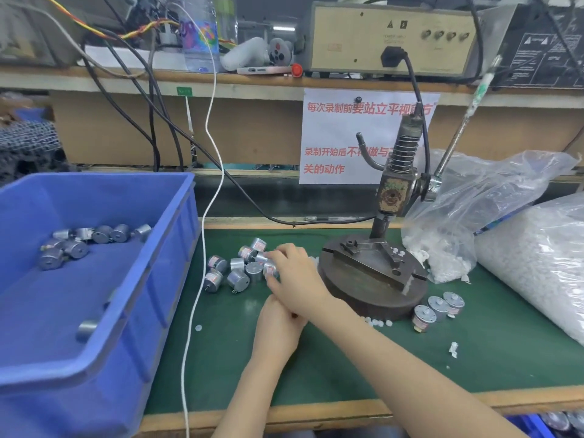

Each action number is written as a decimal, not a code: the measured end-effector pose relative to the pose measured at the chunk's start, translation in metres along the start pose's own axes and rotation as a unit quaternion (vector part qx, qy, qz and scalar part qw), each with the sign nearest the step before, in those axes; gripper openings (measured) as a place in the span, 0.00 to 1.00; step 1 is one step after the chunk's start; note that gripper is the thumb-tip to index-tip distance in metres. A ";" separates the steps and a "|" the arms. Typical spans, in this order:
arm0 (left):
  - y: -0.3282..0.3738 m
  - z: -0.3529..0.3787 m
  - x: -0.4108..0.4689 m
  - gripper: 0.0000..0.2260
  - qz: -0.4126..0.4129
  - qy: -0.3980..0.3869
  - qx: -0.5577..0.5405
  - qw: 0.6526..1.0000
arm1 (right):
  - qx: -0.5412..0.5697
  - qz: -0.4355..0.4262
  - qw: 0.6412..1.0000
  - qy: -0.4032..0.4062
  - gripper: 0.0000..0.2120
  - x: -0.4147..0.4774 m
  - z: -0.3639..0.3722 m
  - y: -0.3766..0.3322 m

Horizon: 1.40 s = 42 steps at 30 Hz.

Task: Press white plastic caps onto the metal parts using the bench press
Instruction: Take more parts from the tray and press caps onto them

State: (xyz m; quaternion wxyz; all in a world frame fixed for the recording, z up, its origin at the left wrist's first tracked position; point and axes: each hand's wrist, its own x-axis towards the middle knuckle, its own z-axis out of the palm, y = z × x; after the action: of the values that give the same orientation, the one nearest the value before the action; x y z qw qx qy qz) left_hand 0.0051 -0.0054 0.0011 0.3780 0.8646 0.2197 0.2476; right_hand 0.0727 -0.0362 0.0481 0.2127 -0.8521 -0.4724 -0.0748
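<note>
Green surface (347, 358), bench press (392, 191) on round base at centre right, right hand (294, 273) on a pile of metal parts (240, 267), left hand (278, 327) just under its wrist, blue bin (94, 178) with more parts at left, bags of white plastic caps (537, 257) at right.

We look down on a workbench covered by a green mat (410, 368), its pale wooden edge (316, 409) running along 6 o'clock. Toward 12 o'clock a wooden shelf (221, 79) crosses the view, carrying a beige electrical box (363, 39) at 1 o'clock, while black cables (151, 99) and one white cable (208, 128) hang from it at 11 o'clock. Below it we see a brown back panel (252, 131) with a white notice (331, 137) in red characters, and a strip light (282, 27) glows far behind at 12 o'clock.
</note>
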 end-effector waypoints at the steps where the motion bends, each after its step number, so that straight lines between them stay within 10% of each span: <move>1: 0.000 -0.001 0.000 0.05 0.001 -0.007 -0.010 1.000 | -0.014 0.027 0.999 -0.022 0.19 0.010 0.004 0.001; 20: -0.004 -0.004 0.000 0.10 0.000 -0.022 -0.030 0.999 | -0.060 0.013 0.992 -0.107 0.16 0.023 0.013 0.018; 33: -0.004 -0.003 0.002 0.06 0.037 -0.057 0.053 0.996 | 0.080 0.024 0.991 0.108 0.28 -0.021 0.009 0.037; 42: -0.005 -0.001 -0.003 0.04 0.066 -0.030 0.067 0.995 | 0.220 0.089 0.955 0.176 0.17 -0.069 0.010 0.037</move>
State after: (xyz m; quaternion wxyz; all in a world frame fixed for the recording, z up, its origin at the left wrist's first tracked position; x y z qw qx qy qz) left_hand 0.0007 -0.0037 -0.0031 0.3088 0.9077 0.1665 0.2304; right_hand 0.0656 -0.1028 0.0051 0.4805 -0.7959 -0.3548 -0.0985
